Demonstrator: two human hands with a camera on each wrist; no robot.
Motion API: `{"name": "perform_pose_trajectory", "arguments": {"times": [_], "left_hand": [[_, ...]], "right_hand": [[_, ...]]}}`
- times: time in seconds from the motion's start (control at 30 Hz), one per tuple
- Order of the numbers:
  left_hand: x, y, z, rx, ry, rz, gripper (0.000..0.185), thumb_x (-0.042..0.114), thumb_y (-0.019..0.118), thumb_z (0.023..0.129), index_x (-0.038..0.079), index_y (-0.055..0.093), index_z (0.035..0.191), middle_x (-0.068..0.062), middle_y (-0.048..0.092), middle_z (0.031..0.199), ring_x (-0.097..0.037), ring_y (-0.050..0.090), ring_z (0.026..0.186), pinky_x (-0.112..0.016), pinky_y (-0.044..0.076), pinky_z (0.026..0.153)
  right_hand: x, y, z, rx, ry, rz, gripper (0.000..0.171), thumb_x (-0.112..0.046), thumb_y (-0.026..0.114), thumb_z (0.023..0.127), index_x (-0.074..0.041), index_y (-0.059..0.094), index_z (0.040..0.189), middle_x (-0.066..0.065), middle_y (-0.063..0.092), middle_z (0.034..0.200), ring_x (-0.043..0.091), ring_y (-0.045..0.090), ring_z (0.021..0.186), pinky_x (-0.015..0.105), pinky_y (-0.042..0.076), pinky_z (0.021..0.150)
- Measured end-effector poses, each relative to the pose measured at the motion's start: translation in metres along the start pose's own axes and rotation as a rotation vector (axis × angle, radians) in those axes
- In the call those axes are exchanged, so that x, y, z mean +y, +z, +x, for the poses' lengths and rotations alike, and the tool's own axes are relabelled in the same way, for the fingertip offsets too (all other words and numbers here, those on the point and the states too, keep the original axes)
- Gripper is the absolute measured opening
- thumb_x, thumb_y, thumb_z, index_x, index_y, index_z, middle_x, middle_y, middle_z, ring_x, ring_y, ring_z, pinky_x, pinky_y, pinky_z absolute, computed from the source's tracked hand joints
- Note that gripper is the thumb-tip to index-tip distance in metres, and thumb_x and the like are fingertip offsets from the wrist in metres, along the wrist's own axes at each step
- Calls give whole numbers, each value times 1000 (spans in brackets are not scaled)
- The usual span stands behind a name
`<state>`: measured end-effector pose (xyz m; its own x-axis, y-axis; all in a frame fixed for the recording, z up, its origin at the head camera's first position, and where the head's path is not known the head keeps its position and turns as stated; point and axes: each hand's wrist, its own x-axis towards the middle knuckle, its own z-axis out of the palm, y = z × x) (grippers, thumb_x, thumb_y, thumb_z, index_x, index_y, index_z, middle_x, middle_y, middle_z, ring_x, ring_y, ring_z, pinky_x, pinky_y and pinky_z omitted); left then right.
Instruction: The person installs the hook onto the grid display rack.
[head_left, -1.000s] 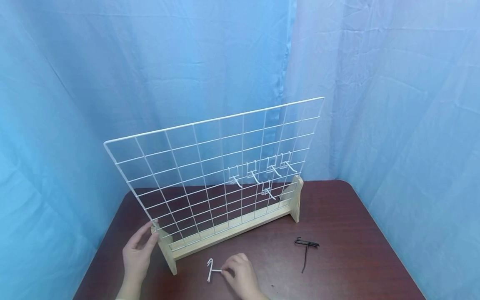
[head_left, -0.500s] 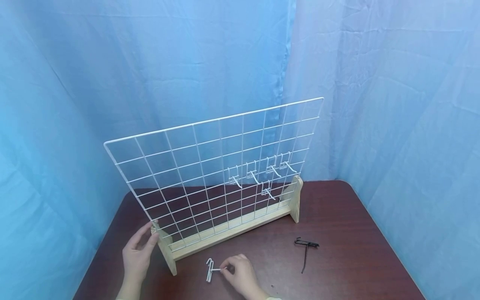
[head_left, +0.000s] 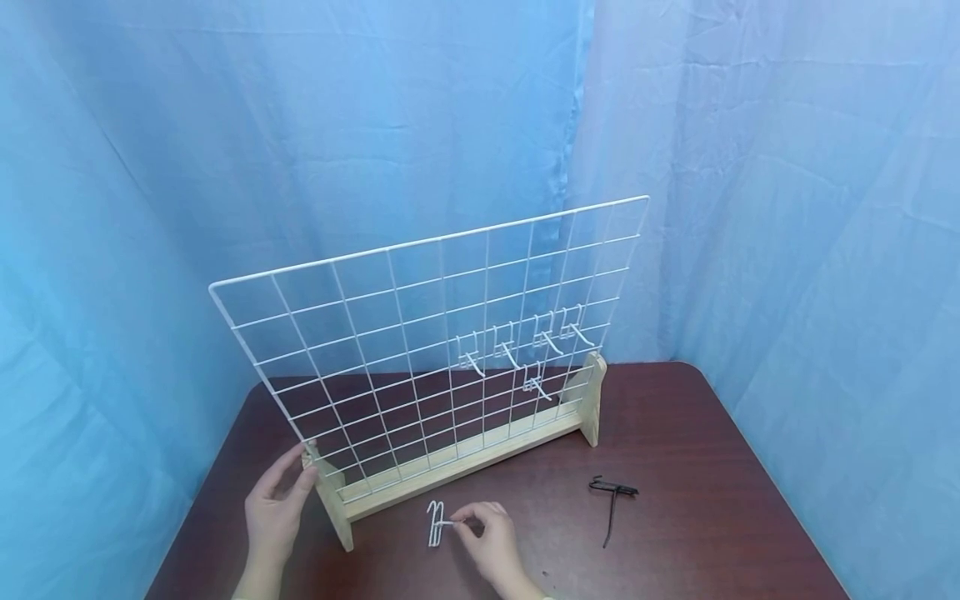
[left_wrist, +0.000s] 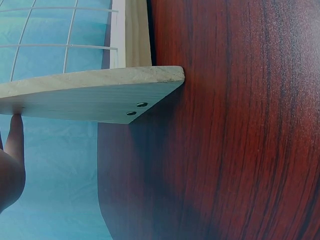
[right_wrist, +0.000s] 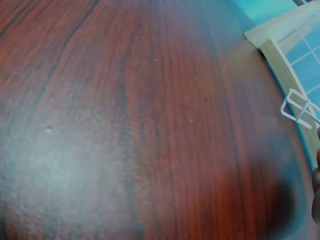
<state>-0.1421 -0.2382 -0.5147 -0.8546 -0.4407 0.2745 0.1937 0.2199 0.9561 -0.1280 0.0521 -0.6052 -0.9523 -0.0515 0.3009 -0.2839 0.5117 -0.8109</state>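
Note:
A white wire grid panel (head_left: 387,248) stands upright in a wooden stand (head_left: 465,463). My left hand (head_left: 272,510) holds the top of the stand's left end piece (head_left: 334,505), by the grid's side wire. In the left wrist view a finger (left_wrist: 16,137) touches that wooden end piece. My right hand (head_left: 491,540) pinches a white double-wire hook (head_left: 436,525) by its prong, in front of the stand. In the right wrist view the hook's wire frame (right_wrist: 299,107) shows at the right edge, and most of the hand is out of frame.
Several white hooks (head_left: 469,360) hang on the right part of the grid. A black hook (head_left: 615,487) lies on the dark red wooden table (head_left: 690,500), right of my right hand. Blue curtains (head_left: 450,108) surround the table.
My right hand has moved slightly right and up with the white hook, which has turned so both its wires show apart. My left hand has stayed on the stand.

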Motion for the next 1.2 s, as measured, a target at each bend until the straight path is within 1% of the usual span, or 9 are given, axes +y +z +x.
{"name": "perform_pose_trajectory", "arguments": {"times": [0.1,0.3,0.5,0.6,0.73,0.9,0.97,1.1,1.2], "left_hand": [[-1,0,0,1,0,5,36,-6,71,88,-5,64,123,27,65,110,2,61,104,-11,52,86],[-1,0,0,0,6,23,36,-4,71,88,-4,64,123,28,64,110,2,60,106,-10,52,86],[-1,0,0,-1,0,41,36,-2,72,89,-2,64,124,28,64,110,2,60,107,-10,51,86],[-1,0,0,1,-11,50,36,-2,72,89,-2,64,124,29,63,110,2,59,107,-9,51,86],[-1,0,0,0,-16,53,36,-1,72,89,-1,64,124,29,63,111,3,59,106,-9,51,86],[0,-1,0,-5,-13,33,36,-2,71,89,-2,65,124,27,65,111,2,60,105,-10,51,86],[0,-1,-1,-4,-13,27,35,-3,71,89,-2,65,124,26,65,111,2,60,105,-10,51,86],[0,-1,-1,-5,-15,26,36,-2,71,90,-1,65,125,25,65,111,2,60,105,-10,51,86],[1,0,-1,-7,-14,26,36,-2,71,90,-1,64,125,24,65,112,1,60,106,-10,51,86]], "right_hand": [[-1,-3,3,75,-23,-5,21,-5,82,77,-22,72,83,-17,67,83,6,58,83,27,53,74],[-5,-12,12,182,-20,27,24,-1,83,76,-22,72,84,-19,67,85,7,59,85,26,54,75],[-4,-21,22,325,-126,88,26,4,83,74,-17,74,86,-15,69,87,12,61,87,21,52,74],[-2,-24,26,376,-155,112,28,7,82,73,-15,74,87,-12,70,87,14,61,87,17,50,75],[-2,-29,30,422,-160,133,28,9,81,73,-14,74,88,-7,71,87,17,61,86,18,50,74],[-7,-34,33,459,-110,160,27,10,82,73,-12,75,88,-3,72,86,20,62,82,23,50,71],[-11,-37,35,472,-88,165,26,12,81,73,-9,74,88,0,72,85,23,62,81,23,50,71],[-29,-49,39,490,-74,173,24,17,79,72,-1,72,87,9,71,84,30,61,79,20,50,71],[-47,-60,43,506,-86,181,21,18,77,72,3,71,87,14,70,83,32,61,80,22,52,71]]}}
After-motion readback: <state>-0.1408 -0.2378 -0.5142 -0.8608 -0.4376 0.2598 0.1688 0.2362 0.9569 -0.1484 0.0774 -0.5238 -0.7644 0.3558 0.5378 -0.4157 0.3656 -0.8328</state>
